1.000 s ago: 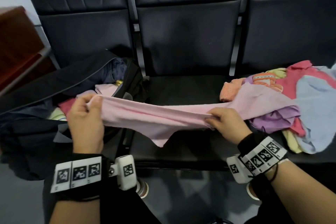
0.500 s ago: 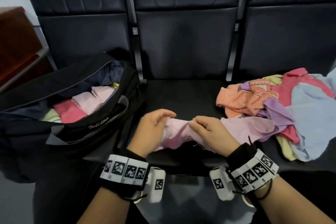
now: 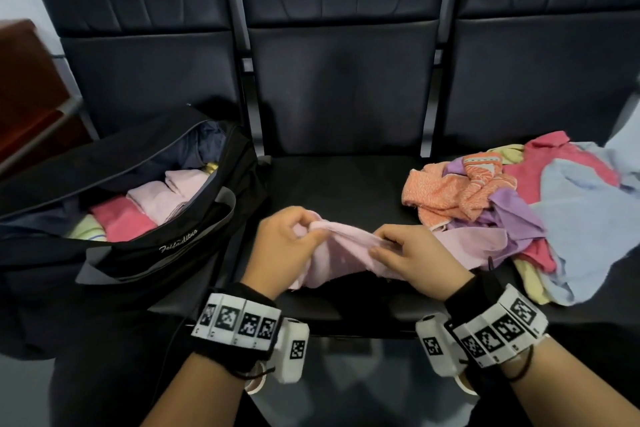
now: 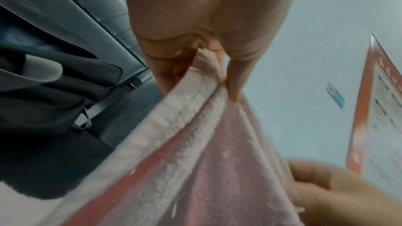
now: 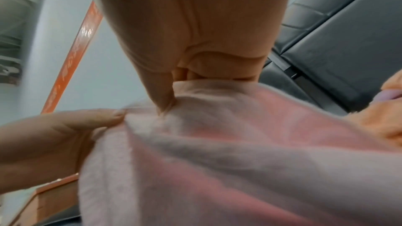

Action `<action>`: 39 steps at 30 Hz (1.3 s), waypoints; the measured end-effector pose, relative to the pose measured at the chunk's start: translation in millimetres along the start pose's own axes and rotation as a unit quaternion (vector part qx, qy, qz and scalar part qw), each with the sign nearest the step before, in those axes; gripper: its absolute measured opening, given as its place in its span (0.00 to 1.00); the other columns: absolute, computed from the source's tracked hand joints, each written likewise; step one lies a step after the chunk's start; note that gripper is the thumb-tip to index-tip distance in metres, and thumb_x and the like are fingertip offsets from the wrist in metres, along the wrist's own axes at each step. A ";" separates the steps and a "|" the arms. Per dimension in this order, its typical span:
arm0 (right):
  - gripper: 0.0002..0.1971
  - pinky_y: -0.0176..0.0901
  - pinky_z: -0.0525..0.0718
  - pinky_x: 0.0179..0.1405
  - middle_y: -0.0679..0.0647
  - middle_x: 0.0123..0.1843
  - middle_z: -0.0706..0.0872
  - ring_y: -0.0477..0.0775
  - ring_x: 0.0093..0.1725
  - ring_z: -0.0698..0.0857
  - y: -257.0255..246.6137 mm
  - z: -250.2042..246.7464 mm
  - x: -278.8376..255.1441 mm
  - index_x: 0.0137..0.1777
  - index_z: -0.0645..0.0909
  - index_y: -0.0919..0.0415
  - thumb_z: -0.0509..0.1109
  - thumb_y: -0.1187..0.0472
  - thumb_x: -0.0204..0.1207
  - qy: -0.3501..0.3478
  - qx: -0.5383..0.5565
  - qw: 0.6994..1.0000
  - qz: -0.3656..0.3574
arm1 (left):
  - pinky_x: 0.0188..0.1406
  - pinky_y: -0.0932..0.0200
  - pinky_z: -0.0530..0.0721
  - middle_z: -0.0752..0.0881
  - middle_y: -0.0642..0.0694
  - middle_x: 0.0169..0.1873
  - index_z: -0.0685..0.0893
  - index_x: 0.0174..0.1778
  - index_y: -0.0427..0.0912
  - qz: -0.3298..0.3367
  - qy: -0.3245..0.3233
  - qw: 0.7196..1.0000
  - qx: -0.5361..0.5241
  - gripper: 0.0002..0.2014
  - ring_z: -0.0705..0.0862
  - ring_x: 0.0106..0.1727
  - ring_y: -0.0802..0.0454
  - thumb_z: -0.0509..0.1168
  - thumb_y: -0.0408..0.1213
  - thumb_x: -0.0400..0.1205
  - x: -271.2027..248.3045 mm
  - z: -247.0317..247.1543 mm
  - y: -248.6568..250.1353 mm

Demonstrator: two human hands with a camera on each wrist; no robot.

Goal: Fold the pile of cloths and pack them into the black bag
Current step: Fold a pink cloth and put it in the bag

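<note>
A pale pink cloth [image 3: 341,253] hangs bunched over the middle seat, held by both hands. My left hand [image 3: 287,239] pinches its left edge; the left wrist view shows thumb and fingers clamped on the pink cloth [image 4: 195,126]. My right hand [image 3: 408,253] pinches the cloth's right part, with its thumb pressed into the pink cloth [image 5: 217,152] in the right wrist view. The black bag [image 3: 145,253] lies open on the left seat with folded pink, red and yellow cloths [image 3: 145,208] inside. The pile of unfolded cloths [image 3: 540,211] lies on the right seat.
Three dark padded seats [image 3: 339,184] stand in a row with tall backrests behind. A brown wooden piece of furniture [image 3: 31,90] is at the far left. The pink cloth's tail trails right into the pile.
A second ago the cloth was stretched wide, with the left hand over the bag. The left hand has swung right and both hands now hold the bunched cloth close together over the middle seat.
</note>
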State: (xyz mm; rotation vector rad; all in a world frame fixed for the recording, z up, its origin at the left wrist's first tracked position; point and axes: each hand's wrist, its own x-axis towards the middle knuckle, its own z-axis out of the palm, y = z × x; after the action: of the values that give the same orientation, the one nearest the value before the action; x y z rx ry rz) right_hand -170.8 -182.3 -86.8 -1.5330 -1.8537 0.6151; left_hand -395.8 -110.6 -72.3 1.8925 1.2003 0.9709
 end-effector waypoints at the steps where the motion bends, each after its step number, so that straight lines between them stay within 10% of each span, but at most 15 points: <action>1: 0.17 0.29 0.70 0.35 0.35 0.33 0.82 0.37 0.35 0.80 3.8 -3.0 -0.8 0.35 0.76 0.40 0.73 0.63 0.77 0.006 -0.020 1.000 0.005 | 0.50 0.66 0.82 0.91 0.57 0.39 0.89 0.36 0.46 -0.012 0.034 0.999 -0.014 0.04 0.88 0.46 0.63 0.76 0.34 0.75 2.6 -7.9 -2.8; 8: 0.08 0.36 0.78 0.35 0.44 0.32 0.86 0.40 0.33 0.86 20.4 -14.6 -3.4 0.44 0.83 0.52 0.68 0.66 0.80 0.038 -0.043 0.997 0.052 | 0.42 0.63 0.81 0.86 0.64 0.30 0.85 0.35 0.50 -0.042 0.225 0.972 -0.047 0.07 0.80 0.35 0.64 0.74 0.44 0.76 17.4 -69.5 -23.2; 18: 0.10 0.27 0.79 0.42 0.44 0.40 0.91 0.36 0.42 0.87 -2.5 -19.8 -0.4 0.48 0.89 0.51 0.74 0.68 0.78 0.115 0.099 0.986 0.068 | 0.49 0.45 0.85 0.85 0.57 0.34 0.85 0.38 0.49 -0.040 0.305 0.951 -0.024 0.06 0.81 0.38 0.60 0.73 0.45 0.77 26.8 -97.1 -14.6; 23: 0.16 0.51 0.84 0.26 0.64 0.33 0.86 0.64 0.27 0.83 -43.0 -17.9 8.2 0.66 0.82 0.54 0.65 0.70 0.84 0.052 0.365 0.929 0.037 | 0.45 0.64 0.80 0.86 0.58 0.38 0.84 0.39 0.53 0.000 0.167 0.986 0.021 0.05 0.82 0.40 0.64 0.75 0.43 0.75 35.3 -60.0 11.2; 29: 0.18 0.47 0.86 0.34 0.62 0.44 0.91 0.63 0.40 0.89 -48.2 -6.1 18.2 0.57 0.87 0.58 0.58 0.73 0.79 -0.023 0.374 0.925 0.063 | 0.54 0.80 0.73 0.86 0.58 0.52 0.84 0.49 0.54 0.006 -0.054 0.995 0.078 0.13 0.81 0.55 0.71 0.65 0.28 0.81 25.8 -23.6 3.3; 39: 0.02 0.35 0.79 0.41 0.45 0.39 0.86 0.47 0.40 0.86 -54.8 14.8 26.2 0.43 0.90 0.48 0.79 0.57 0.74 0.032 0.130 0.990 -0.038 | 0.42 0.65 0.83 0.88 0.60 0.40 0.85 0.46 0.57 0.004 -0.029 0.999 -0.037 0.14 0.85 0.40 0.64 0.78 0.33 0.74 3.7 -21.2 6.9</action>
State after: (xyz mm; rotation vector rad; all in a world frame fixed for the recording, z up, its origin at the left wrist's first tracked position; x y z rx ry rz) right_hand -221.3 -167.4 -53.1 -1.2926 -1.7008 0.7329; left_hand -410.1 -106.3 -55.3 1.8552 1.1090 0.9463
